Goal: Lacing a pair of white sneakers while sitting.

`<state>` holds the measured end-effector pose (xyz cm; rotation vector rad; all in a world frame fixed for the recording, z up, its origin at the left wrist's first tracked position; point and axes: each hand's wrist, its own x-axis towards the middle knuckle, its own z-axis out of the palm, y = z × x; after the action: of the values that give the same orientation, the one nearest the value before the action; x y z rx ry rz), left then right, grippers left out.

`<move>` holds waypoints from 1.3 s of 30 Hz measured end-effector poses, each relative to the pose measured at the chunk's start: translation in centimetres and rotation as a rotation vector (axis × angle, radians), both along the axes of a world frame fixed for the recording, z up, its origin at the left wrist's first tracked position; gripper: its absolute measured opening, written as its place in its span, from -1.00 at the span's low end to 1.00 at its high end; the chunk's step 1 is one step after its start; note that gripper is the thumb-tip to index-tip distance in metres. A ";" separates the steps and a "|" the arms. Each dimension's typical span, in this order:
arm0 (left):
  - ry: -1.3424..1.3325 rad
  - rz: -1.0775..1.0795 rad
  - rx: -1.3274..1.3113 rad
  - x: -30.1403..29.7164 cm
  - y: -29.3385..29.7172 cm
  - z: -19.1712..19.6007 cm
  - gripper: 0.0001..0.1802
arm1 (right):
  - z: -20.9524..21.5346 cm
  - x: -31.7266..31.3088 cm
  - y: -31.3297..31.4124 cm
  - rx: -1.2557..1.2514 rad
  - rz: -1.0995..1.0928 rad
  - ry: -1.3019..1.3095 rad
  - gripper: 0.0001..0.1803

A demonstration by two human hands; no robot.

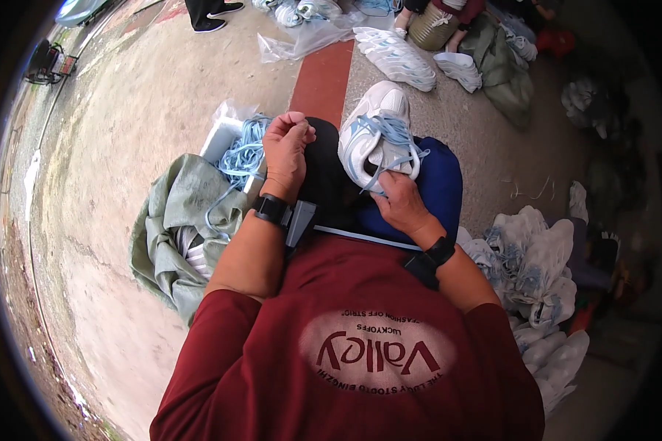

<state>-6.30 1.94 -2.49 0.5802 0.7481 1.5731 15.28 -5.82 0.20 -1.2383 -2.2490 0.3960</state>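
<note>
Fingers of the right hand are closed in a grip on the heel end of a white sneaker with pale blue trim, the thumb side pressed against its collar; the left hand is raised beside it, clenched into a fist, and whether a lace end is pinched inside cannot be told from this view; both wrists carry black bands; the sneaker rests on the person's lap, sole down, its long axis running from the heel at the right hand up and away to the toe, which points away from the body toward the red strip painted on the floor; light blue laces cross loosely over its tongue and trail down toward the right hand; under the shoe lies a dark blue cushion or cloth over the knees; just left of the raised fist a white box holds a tangle of more light blue laces, and below it an open grey-green sack shows white shoes inside; to the right of the person a heap of white sneakers in clear bags lies on the concrete floor; farther off, beyond the red strip, rows of white soles are stacked near another seated person
</note>
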 end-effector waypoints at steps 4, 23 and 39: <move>0.575 -0.269 0.276 2.1 -1.4 0.5 -0.93 | 3.5 2.2 0.6 -0.145 -0.215 0.476 -0.74; 0.767 -0.028 0.338 -0.3 -0.5 8.8 -0.63 | 6.7 6.7 0.2 -0.117 -0.288 0.748 -0.70; 0.637 -0.101 0.257 -5.2 -4.3 12.7 -0.59 | -1.8 -0.9 2.7 -0.011 -0.121 -0.246 -0.68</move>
<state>-11.47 -2.36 10.19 1.3243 0.9690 1.4013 14.33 -3.13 -1.64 -1.4903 -2.3593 0.2203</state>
